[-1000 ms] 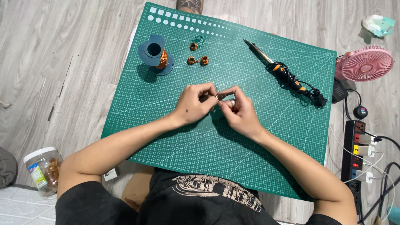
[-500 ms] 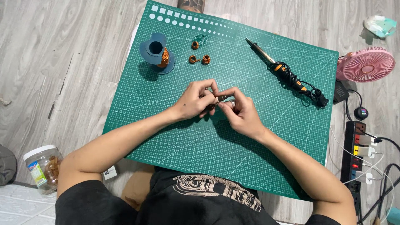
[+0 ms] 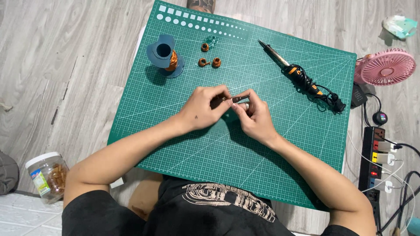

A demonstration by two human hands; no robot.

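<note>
Both hands meet over the middle of the green cutting mat (image 3: 183, 144), which lies on a grey wood-plank floor (image 3: 65, 65). Left hand (image 3: 202, 107): fingers curled and pressed together, pinching one end of a small dark piece (image 3: 238, 98). Right hand (image 3: 254, 116): fingers bent inward, pinching the other end of the same piece. The piece is held just above the mat between the two hands; too small to tell its exact kind.

Containers:
- Clear plastic jar (image 3: 46, 177) with white lid, on the floor off the mat's near left corner, beside the left elbow. It holds brownish pieces, about half full.
- Blue spool (image 3: 165, 56) near the mat's far left corner, standing upright, wound with copper-coloured wire.

Three small copper coils (image 3: 209, 56) lie just right of the spool, close together but apart from it.

Soldering iron (image 3: 294, 72) lies diagonally toward the mat's far right corner, tip pointing to the far edge, its cord bundled at the handle end.

Off the mat's right edge: pink fan (image 3: 385, 66) and a black power strip (image 3: 375, 157) with plugs in it.
</note>
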